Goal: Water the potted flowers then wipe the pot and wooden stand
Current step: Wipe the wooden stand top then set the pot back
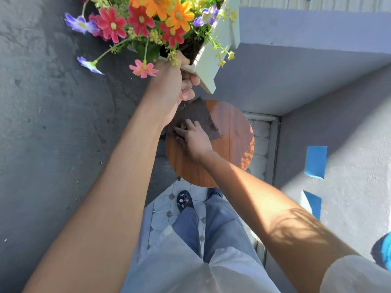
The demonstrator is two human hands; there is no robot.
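The left hand [169, 89] has its fingers curled around the lower corner of a pale green-white wooden planter box [208, 60], holding it lifted and tilted clear above the stand; the box carries a bunch of red, orange, pink and purple flowers [148, 22]. Below it stands the round, reddish-brown wooden stand [230, 144], its top bare except for a dark brown rag [201, 115] spread across the far left part. The right hand [194, 138] lies flat on that rag, fingers fairly straight and slightly apart, pressing it against the wood. Judging by this, the work is in its wiping stage: the pot is off the stand so the top can be cleaned. Whether the watering is done cannot be told, as no watering can or wet soil shows. Left to do, it seems, are finishing the stand top, perhaps wiping the pot, and setting the box back.
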